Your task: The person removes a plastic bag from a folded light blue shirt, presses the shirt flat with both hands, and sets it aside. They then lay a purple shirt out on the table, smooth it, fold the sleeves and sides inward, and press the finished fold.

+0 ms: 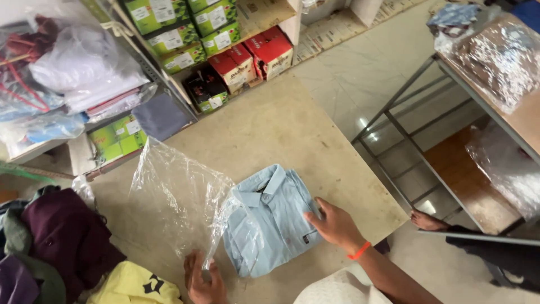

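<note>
A wide tan table [270,126] fills the middle of the view, and beyond its far edge stands a shelf [169,73] stacked with green boxes [174,39] and red boxes [256,59], with bagged clothes [73,73] piled at its left end. To the right, across a strip of pale floor, a metal-framed bench [450,79] carries more plastic-wrapped goods, and a bare foot [427,220] of another person shows beneath it. On the table's near left corner lies a heap of garments [62,242] in maroon, green and yellow. Next in size is a clear plastic bag [180,197], lying crumpled on the table with its mouth toward the near side, its edge overlapping the left part of a folded light blue shirt [275,217]. The shirt lies flat at the near middle of the table, collar pointing away, partly inside the bag's opening. The right hand [334,225], an orange band on its wrist, rests flat with fingers spread on the shirt's right side. The left hand [202,281] pinches the bag's near edge, fingers closed on the plastic just left of the shirt.
</note>
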